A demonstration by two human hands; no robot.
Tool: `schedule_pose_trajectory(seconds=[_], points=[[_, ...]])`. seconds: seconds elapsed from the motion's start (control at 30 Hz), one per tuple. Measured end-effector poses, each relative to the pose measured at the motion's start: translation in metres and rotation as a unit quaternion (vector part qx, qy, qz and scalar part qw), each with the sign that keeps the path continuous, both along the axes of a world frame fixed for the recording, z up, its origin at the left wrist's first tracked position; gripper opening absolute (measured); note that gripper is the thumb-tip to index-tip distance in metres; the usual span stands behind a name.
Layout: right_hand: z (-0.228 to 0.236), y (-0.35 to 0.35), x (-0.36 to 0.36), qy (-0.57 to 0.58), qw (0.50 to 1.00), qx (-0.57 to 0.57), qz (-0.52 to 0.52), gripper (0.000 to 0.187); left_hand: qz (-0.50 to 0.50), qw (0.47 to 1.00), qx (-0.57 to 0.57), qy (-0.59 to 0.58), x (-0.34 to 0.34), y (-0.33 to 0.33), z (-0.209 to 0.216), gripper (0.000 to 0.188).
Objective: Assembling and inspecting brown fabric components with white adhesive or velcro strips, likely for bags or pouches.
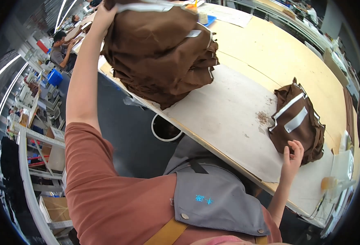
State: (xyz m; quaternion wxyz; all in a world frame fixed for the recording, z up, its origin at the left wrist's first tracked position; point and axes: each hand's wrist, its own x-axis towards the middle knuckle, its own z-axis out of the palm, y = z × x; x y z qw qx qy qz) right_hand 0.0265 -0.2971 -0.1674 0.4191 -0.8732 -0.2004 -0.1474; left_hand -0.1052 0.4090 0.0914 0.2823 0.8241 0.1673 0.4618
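Observation:
At the far left of the table, my left arm reaches up. My left hand [104,18] is closed on the upper left edge of a piece of brown fabric, at a big heap of brown fabric pieces [155,53]. White strips show along the heap's edges, and its lower part hangs over the table's near edge. Part of my left hand's fingers is hidden at the picture's top. My right hand [293,158] is open, fingers apart and slightly bent, beside a smaller stack of brown fabric pieces [298,122] with white strips and a white patch.
Pale paper [229,110] covers the near part of the wooden table [270,57]. Brown crumbs [263,117] lie on it. A white-rimmed bin [166,139] stands below the table edge. A clear plastic container [341,171] is at the right; a person [60,51] sits far left.

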Motion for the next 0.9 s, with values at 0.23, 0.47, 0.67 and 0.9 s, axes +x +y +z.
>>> schedule_pose_trajectory(seconds=[0.23, 0.47, 0.67, 0.9], points=[[-0.016, 0.009, -0.012, 0.017, 0.999, 0.024, 0.032, 0.015, 0.132, 0.898, 0.408, 0.094, -0.001, -0.031, -0.021, 0.06], [-0.009, 0.033, -0.006, -0.009, 0.998, 0.017, 0.055, 0.018, 0.056, 0.931, 0.247, 0.262, -0.07, 0.045, -0.162, 0.049], [0.011, -0.012, 0.052, -0.202, 0.968, -0.064, -0.137, 0.025, -0.004, 0.964, 0.239, 0.115, -0.03, -0.093, -0.091, 0.037], [0.032, -0.058, 0.164, -0.187, 0.901, -0.26, -0.291, 0.052, 0.05, 0.973, 0.195, -0.112, -0.093, -0.234, -0.125, 0.026]])
